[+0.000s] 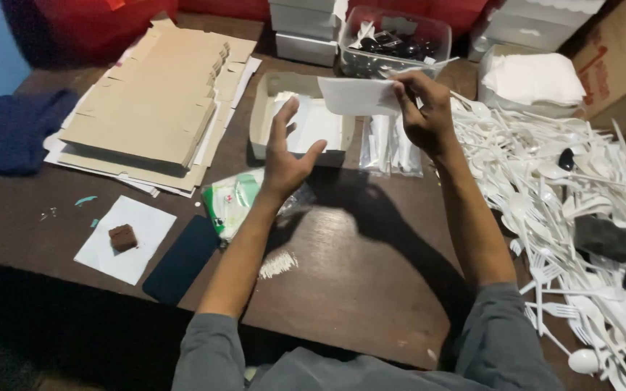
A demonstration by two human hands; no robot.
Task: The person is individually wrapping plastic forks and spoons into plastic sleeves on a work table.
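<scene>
My right hand (424, 110) pinches a white paper napkin (356, 95) by its right edge, holding it above an open white cardboard box (264, 114). My left hand (286, 153) hovers over the box's near edge with fingers spread and nothing in it. Clear plastic sleeves (389, 148) lie on the table just right of the box, under my right hand.
A stack of flat brown cardboard blanks (153, 101) lies at left. A heap of white plastic forks and spoons (566, 210) covers the right side. Behind are a clear tub (396, 43), white boxes (306, 29) and folded napkins (530, 80). A dark phone (181, 258), a green-and-white packet (230, 203) and a brown cube on paper (123, 237) lie near left.
</scene>
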